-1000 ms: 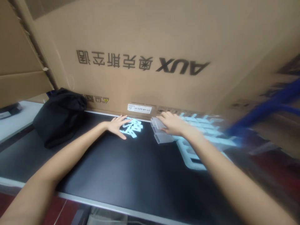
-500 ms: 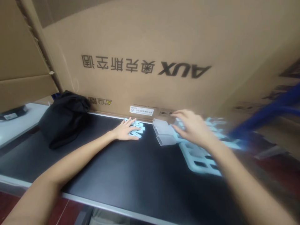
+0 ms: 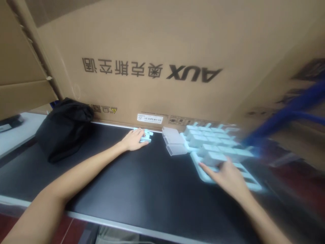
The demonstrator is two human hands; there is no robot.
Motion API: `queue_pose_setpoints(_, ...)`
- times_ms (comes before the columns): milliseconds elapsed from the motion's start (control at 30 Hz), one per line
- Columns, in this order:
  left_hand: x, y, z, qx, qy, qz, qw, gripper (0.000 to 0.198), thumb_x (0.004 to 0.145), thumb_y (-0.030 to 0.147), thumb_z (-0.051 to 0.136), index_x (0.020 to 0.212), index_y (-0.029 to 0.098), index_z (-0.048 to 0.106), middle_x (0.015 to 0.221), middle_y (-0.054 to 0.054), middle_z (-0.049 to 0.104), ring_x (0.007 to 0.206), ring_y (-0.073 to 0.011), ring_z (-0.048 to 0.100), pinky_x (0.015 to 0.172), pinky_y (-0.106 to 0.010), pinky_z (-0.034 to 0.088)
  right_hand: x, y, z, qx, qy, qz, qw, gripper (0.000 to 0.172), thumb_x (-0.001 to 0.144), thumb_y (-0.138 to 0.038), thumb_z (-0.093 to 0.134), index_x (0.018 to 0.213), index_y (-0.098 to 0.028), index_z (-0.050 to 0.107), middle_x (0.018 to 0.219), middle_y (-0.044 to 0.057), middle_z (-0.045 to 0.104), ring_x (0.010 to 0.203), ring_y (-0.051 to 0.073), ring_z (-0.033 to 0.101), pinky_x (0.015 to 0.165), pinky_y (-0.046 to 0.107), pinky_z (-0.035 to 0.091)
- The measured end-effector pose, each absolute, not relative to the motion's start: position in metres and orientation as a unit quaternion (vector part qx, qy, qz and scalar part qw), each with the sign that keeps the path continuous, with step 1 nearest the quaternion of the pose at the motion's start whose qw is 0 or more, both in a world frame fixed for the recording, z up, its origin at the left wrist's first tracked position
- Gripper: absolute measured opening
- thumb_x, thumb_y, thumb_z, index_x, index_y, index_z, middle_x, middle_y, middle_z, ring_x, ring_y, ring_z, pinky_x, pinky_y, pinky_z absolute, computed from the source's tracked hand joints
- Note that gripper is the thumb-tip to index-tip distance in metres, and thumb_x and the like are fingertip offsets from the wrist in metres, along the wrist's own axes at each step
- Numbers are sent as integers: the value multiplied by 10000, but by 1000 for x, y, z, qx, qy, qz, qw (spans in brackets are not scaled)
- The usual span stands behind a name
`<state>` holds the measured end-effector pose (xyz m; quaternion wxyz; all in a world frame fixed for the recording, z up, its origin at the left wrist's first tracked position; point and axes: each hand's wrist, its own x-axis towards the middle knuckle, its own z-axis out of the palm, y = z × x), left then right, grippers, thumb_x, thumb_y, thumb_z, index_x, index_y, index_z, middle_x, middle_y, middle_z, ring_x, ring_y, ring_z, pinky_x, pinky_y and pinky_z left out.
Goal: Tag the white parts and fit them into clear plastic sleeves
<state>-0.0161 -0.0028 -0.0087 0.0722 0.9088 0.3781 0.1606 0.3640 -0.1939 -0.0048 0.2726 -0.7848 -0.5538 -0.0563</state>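
My left hand (image 3: pixel 134 139) rests palm down on several small light blue pieces (image 3: pixel 147 134) near the back edge of the black tabletop, thumb apart and its fingertips over the pieces. At the front of a light blue rack (image 3: pixel 203 175), my right hand (image 3: pixel 230 178) has its thumb and fingers around a light blue block (image 3: pixel 214 158); its fingertips are partly hidden and blurred. More light blue blocks stand in rows behind it. Translucent rectangular sleeves (image 3: pixel 175 140) lie at the rack's left side, between my two hands.
A large cardboard box (image 3: pixel 157 30) with printing rises behind the table (image 3: pixel 127 189). Black cloth (image 3: pixel 64 130) lies in a heap at the left. Another cardboard box (image 3: pixel 22 67) stands at the upper left. A blue metal frame (image 3: pixel 284 110) is at the right.
My right hand has moved from beside the sleeves toward the rack's front, exposing the rows of blocks. The left hand's fingers have drawn closer together over the small pieces. The view has shifted slightly.
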Motion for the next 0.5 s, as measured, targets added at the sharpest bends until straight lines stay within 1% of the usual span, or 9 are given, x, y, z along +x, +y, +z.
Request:
queue_pose_setpoints(33, -16, -3, -9, 908, 380, 161, 73, 562, 992, 696, 433, 1241, 212, 573, 1509, -155, 551, 1489, -380, 427, 1189, -572, 369, 365, -191, -7, -792, -551, -37, 259, 584, 701, -845, 578, 794, -272, 512, 622, 50, 587, 625, 323, 643, 605, 424, 502)
queue_pose_setpoints(100, -16, -3, -9, 908, 381, 159, 78, 625, 999, 707, 411, 1350, 206, 539, 1574, -162, 489, 1548, -380, 339, 1226, -573, 331, 367, -187, -8, -810, -540, 4, 230, 587, 725, -861, 570, 636, -292, 455, 552, 60, 562, 596, 318, 633, 614, 428, 504)
queue_pose_setpoints(167, -17, -4, -8, 911, 372, 159, 82, 656, 1021, 697, 368, 1469, 230, 481, 1657, -139, 393, 1592, -369, 252, 1267, -579, 267, 366, -186, -8, -824, -532, 4, 196, 616, 787, -863, 509, 544, -305, 413, 531, 94, 564, 596, 323, 637, 625, 433, 505)
queue_pose_setpoints(200, -17, -4, -8, 914, 365, 158, 82, 638, 1037, 676, 345, 1506, 260, 461, 1682, -115, 359, 1603, -362, 228, 1280, -584, 238, 365, -187, -8, -829, -528, -10, 182, 623, 821, -852, 474, 529, -304, 418, 545, 117, 579, 612, 332, 648, 629, 435, 504)
queue_pose_setpoints(233, -18, -3, -8, 916, 359, 158, 82, 603, 1053, 648, 325, 1523, 295, 456, 1695, -88, 344, 1608, -354, 215, 1287, -589, 218, 363, -187, -7, -834, -524, -27, 170, 624, 852, -833, 444, 531, -298, 439, 567, 139, 598, 634, 343, 663, 632, 435, 504)
queue_pose_setpoints(300, -18, -1, -9, 921, 348, 156, 82, 531, 1078, 588, 294, 1503, 341, 496, 1697, -46, 349, 1611, -340, 212, 1290, -590, 207, 357, -190, -8, -840, -518, -61, 149, 616, 894, -789, 417, 574, -272, 512, 612, 172, 627, 685, 365, 692, 642, 432, 508)
queue_pose_setpoints(400, -17, 3, -11, 927, 332, 149, 87, 504, 1090, 538, 282, 1428, 312, 579, 1670, -57, 399, 1593, -317, 271, 1287, -567, 227, 352, -192, -10, -835, -524, -94, 139, 620, 912, -759, 408, 667, -223, 602, 646, 197, 648, 729, 394, 711, 651, 441, 517)
queue_pose_setpoints(500, -16, 5, -11, 932, 320, 148, 88, 507, 1093, 509, 275, 1410, 279, 598, 1642, -86, 442, 1572, -297, 327, 1281, -548, 247, 351, -191, -12, -832, -525, -107, 146, 632, 916, -757, 393, 729, -200, 627, 654, 200, 651, 714, 403, 708, 638, 454, 519)
